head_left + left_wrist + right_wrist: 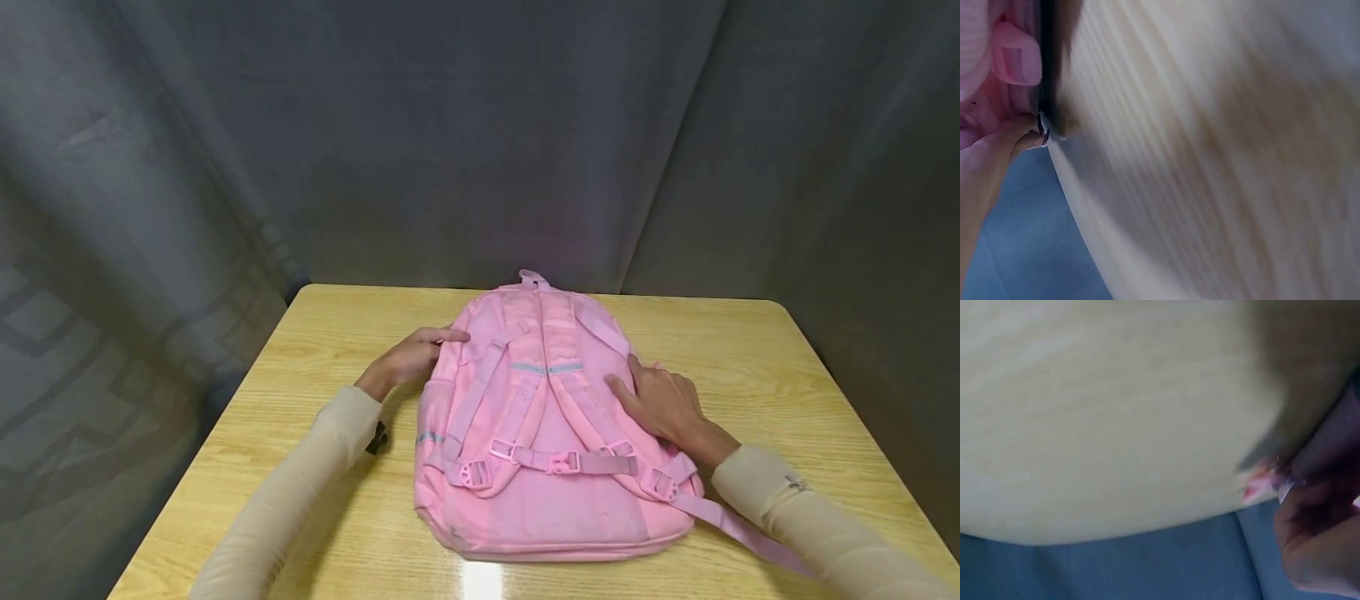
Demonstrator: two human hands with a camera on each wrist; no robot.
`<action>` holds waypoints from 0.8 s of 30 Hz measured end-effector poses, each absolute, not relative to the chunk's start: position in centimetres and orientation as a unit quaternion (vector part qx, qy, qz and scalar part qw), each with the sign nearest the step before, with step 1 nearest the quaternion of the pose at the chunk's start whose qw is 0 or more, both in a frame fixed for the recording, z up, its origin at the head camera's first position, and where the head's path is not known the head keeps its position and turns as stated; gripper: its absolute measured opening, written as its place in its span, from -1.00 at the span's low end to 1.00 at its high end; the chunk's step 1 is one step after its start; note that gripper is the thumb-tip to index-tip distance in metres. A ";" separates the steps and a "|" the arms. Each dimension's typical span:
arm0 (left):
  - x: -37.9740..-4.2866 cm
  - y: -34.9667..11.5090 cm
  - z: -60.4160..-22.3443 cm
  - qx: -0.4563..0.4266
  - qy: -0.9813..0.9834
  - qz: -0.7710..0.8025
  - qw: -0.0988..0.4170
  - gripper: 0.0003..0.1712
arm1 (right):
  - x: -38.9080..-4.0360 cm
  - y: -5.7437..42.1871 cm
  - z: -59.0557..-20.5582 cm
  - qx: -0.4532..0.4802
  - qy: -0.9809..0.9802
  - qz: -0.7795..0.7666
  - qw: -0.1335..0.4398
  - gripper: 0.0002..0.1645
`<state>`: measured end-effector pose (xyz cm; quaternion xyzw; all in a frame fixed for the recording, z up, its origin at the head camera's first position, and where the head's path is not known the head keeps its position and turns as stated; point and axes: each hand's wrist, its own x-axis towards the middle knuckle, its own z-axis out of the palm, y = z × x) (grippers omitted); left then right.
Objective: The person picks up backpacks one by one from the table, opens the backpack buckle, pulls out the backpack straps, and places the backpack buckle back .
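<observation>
A pink backpack (566, 515) lies on the table with its shoulder straps up and its top loop (532, 277) at the far end. A buckled chest strap (564, 462) joins the two shoulder straps. My left hand (408, 358) grips the bag's left side, thumb on the upper face and the other fingers low along the edge. On the opposite side, my right hand (663, 402) holds the edge with its thumb laid over the back panel. In the right wrist view, curled fingers (1307, 503) are beside a small, blurred pink-and-white piece (1259, 487).
The wooden table (757, 375) has a rounded far edge, with a grey curtain (450, 150) hanging behind it. A loose strap end (750, 533) trails from the bag under the right forearm. Something small and black (377, 438) shows beside the left forearm.
</observation>
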<state>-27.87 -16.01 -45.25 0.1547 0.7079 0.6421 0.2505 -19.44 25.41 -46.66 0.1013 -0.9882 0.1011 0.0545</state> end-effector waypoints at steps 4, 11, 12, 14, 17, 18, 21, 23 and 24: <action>-28.0 -15.8 -45.4 0.104 0.664 0.696 0.254 -0.33 | -19.4 25.1 -47.7 0.108 -0.974 0.168 0.103 -0.22; -27.2 -15.0 -44.8 0.050 0.591 0.770 0.237 -0.34 | -19.5 24.7 -48.5 0.135 -0.942 0.301 0.060 -0.08; -27.0 -14.7 -44.6 0.045 0.594 0.770 0.229 -0.37 | -19.5 24.7 -48.5 0.138 -0.942 0.301 0.058 -0.07; -26.6 -14.0 -44.3 0.049 0.632 0.745 0.207 -0.42 | -19.5 24.7 -48.5 0.143 -0.943 0.296 0.052 -0.09; -25.8 -12.9 -44.1 0.073 0.756 0.632 0.152 -0.47 | -19.5 24.6 -48.4 0.147 -0.945 0.288 0.043 -0.12; -25.5 -12.5 -44.1 0.084 0.796 0.585 0.134 -0.47 | -19.5 24.6 -48.4 0.146 -0.947 0.284 0.041 -0.12; -25.0 -11.8 -44.3 0.120 0.868 0.473 0.091 -0.46 | -19.4 24.4 -48.2 0.146 -0.950 0.274 0.037 -0.14; -24.8 -11.6 -44.5 0.137 0.886 0.437 0.069 -0.45 | -19.3 24.3 -48.2 0.146 -0.951 0.270 0.041 -0.16; -24.7 -11.5 -44.6 0.143 0.891 0.426 0.060 -0.46 | -19.3 24.2 -48.1 0.145 -0.951 0.268 0.042 -0.17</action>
